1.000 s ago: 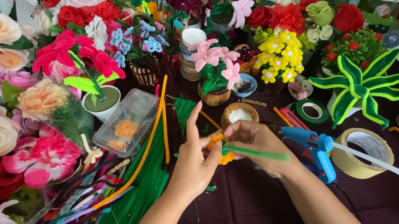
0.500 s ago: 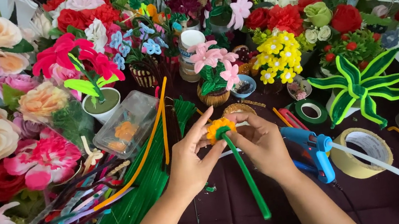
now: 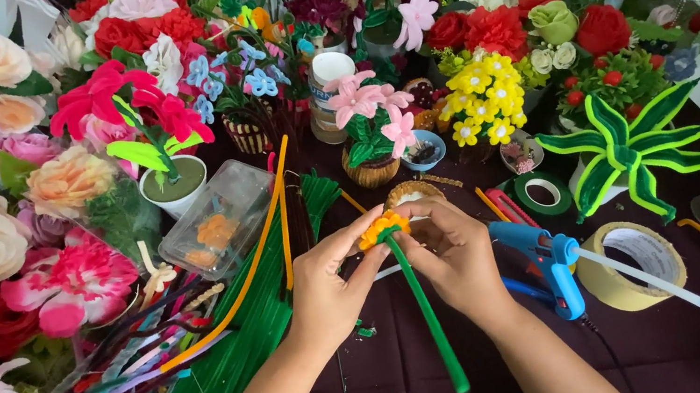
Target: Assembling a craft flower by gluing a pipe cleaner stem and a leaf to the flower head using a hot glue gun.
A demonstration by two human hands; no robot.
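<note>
Both my hands meet at the middle of the dark table around a small orange pipe-cleaner flower (image 3: 382, 227) on a green fuzzy stem (image 3: 429, 316). My left hand (image 3: 332, 285) pinches the flower head from the left with thumb and forefinger. From the right, my right hand (image 3: 455, 255) grips the top of the stem just under the head. The stem points down toward me, its lower end free above the cloth.
A blue glue gun (image 3: 542, 257) lies right of my right hand, next to a roll of tan tape (image 3: 634, 264) and green floral tape (image 3: 543, 192). Green and mixed pipe cleaners (image 3: 235, 358) lie at left beside a clear plastic box (image 3: 219, 220). Artificial flowers ring the table.
The green stem has swung from lying sideways across my right hand to pointing down toward me. Both hands have shifted slightly up with the orange flower head between them.
</note>
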